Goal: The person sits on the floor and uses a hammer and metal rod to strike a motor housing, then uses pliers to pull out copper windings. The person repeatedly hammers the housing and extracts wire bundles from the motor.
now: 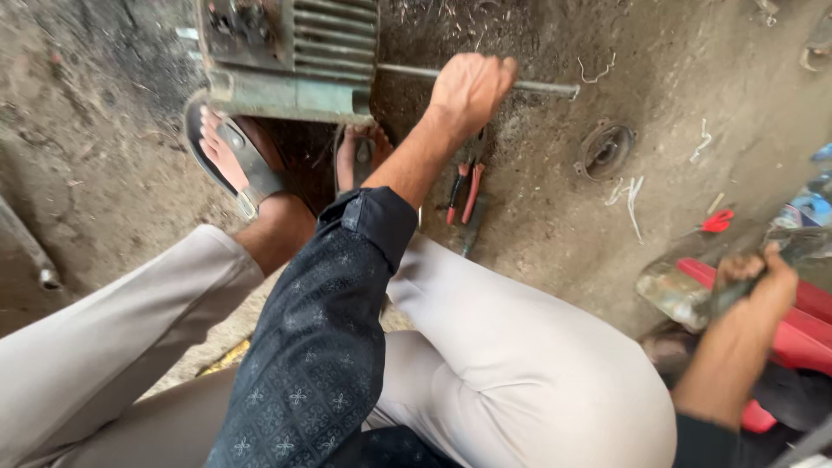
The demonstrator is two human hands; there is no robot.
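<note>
My left hand (471, 87), at the end of a dark patterned sleeve, is closed around a thin metal rod (546, 87). The rod sticks out sideways from a ribbed grey-green motor housing (295, 56) on the dirt floor. My right hand (763, 282) at the right edge grips a grey tool handle; the tool's kind is unclear. It lies against a clear plastic bottle (672, 290). Red-handled pliers (465, 192) lie on the ground just below my left wrist.
My feet in sandals (234, 156) rest against the motor's base, knees in light trousers spread in front. A round metal part (605, 150), white wire scraps (631, 195), a small red-handled item (718, 221) and a red object (810, 325) lie to the right.
</note>
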